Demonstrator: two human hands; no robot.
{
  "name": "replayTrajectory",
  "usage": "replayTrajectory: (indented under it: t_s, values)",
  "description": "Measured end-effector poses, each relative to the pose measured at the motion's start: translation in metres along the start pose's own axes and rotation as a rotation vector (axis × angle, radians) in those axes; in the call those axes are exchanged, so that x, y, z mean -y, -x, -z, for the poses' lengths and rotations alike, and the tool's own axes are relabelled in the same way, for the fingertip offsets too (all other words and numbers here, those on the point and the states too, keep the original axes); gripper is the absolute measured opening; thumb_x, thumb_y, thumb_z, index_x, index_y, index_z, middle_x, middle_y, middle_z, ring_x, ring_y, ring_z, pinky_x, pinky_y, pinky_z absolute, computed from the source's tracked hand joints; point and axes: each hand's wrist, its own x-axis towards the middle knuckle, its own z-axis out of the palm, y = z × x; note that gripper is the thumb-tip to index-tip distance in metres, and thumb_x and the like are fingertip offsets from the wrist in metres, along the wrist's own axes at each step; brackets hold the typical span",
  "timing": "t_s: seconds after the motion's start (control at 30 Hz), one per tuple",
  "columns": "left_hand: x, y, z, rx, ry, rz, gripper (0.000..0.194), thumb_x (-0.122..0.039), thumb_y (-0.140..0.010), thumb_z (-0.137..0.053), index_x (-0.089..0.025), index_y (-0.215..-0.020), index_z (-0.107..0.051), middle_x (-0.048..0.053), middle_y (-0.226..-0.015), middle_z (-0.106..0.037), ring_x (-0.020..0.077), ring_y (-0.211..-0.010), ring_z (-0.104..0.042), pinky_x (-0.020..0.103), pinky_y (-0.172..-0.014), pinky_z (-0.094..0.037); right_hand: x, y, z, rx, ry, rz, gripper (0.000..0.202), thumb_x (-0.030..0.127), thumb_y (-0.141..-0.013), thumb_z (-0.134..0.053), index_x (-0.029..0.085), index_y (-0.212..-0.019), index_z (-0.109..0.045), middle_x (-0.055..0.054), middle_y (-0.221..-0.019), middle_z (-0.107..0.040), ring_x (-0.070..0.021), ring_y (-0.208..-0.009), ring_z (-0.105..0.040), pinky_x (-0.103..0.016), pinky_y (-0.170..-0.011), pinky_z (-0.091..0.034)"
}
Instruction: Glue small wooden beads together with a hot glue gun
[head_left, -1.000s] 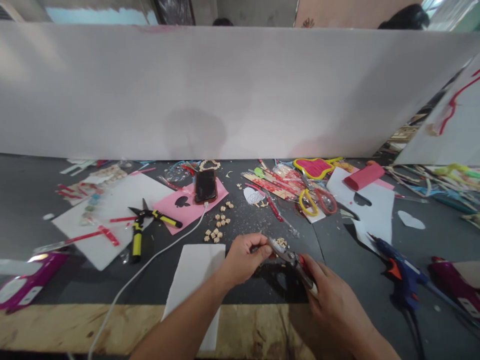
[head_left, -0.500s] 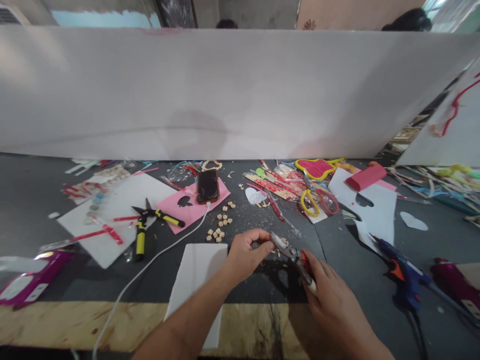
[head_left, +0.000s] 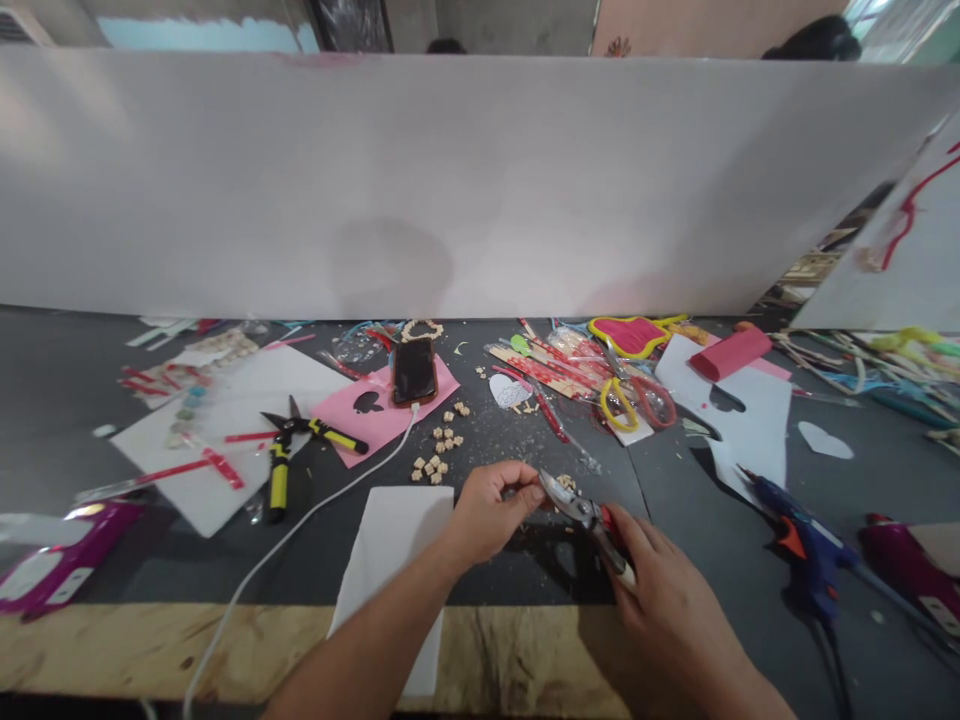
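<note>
My right hand [head_left: 660,575] grips the handles of a pair of pruning shears [head_left: 579,505], whose metal blades point up and left. My left hand [head_left: 495,510] is pinched at the blade tips, thumb against fingers. Whatever sits in that pinch is too small to make out. Under and just beyond the blades lie small pale chips [head_left: 566,483] on the dark table. Several little light-wood pieces [head_left: 431,468] are grouped beyond my left hand. A white foam sheet [head_left: 394,540] lies beneath my left forearm.
A phone [head_left: 414,372] with a white cable [head_left: 322,492] rests on pink paper [head_left: 345,415]. Yellow-black pliers [head_left: 279,470] lie left; a blue glue gun [head_left: 806,540] lies right. Scissors [head_left: 619,405] and patterned sticks [head_left: 544,370] are farther back, before a white board [head_left: 480,190].
The view has shifted very slightly. Both hands and the pruning shears keep nearly the same pose, with the blades still at my left fingertips.
</note>
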Motion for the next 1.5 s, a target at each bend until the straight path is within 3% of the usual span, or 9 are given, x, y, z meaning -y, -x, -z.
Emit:
replayTrajectory:
  t_s: [0.2,0.43,0.87,1.2,1.5]
  values:
    - [0.0011,-0.0025,0.0006,0.002,0.038,0.043,0.018,-0.026,-0.078,-0.055,-0.012,-0.073,-0.066,0.003,-0.068,-0.067,0.0140,-0.065,-0.057,0.021,-0.062,-0.042,-0.0012,-0.0033,0.0005,0.057,0.023,-0.006,0.041,0.013,-0.075,-0.044,0.017,-0.117,-0.048,-0.011,-0.101,-0.066,-0.0227,-0.085,-0.065,-0.032,-0.074,-0.050]
    - [0.0039,-0.0046,0.0001,-0.028,0.081,0.053,0.018,-0.028,-0.073,-0.063,-0.012,-0.081,-0.067,0.004,-0.075,-0.068,0.0143,-0.068,-0.058,0.021,-0.062,-0.043,0.0021,-0.0042,-0.0006,0.032,-0.012,-0.031,0.044,0.014,-0.078,-0.043,0.015,-0.122,-0.044,-0.013,-0.104,-0.064,-0.0240,-0.089,-0.063,-0.035,-0.076,-0.049]
    - [-0.0008,0.0002,0.0010,-0.042,-0.082,-0.073,0.019,-0.021,-0.081,-0.051,-0.013,-0.074,-0.067,0.002,-0.068,-0.066,0.0127,-0.065,-0.055,0.020,-0.061,-0.039,0.0053,-0.0006,0.0006,0.091,-0.003,-0.054,0.055,0.015,-0.078,-0.042,0.013,-0.133,-0.036,-0.014,-0.110,-0.060,-0.0268,-0.096,-0.059,-0.041,-0.080,-0.047]
    - [-0.0021,-0.0006,0.0010,0.004,0.004,0.001,0.020,-0.024,-0.081,-0.051,-0.012,-0.073,-0.066,0.004,-0.069,-0.067,0.0137,-0.064,-0.056,0.021,-0.061,-0.040,0.0005,-0.0012,-0.0060,0.046,0.023,-0.019,0.047,0.013,-0.074,-0.044,0.014,-0.121,-0.046,-0.013,-0.105,-0.065,-0.0237,-0.089,-0.064,-0.034,-0.077,-0.049]
    - [0.0037,-0.0048,0.0020,-0.096,-0.017,0.015,0.017,-0.025,-0.077,-0.057,-0.012,-0.083,-0.067,0.005,-0.078,-0.068,0.0154,-0.072,-0.059,0.022,-0.067,-0.044,0.0056,-0.0040,-0.0031,0.052,0.006,-0.059,0.042,0.018,-0.080,-0.043,0.015,-0.121,-0.045,-0.013,-0.108,-0.064,-0.0243,-0.093,-0.063,-0.035,-0.077,-0.048]
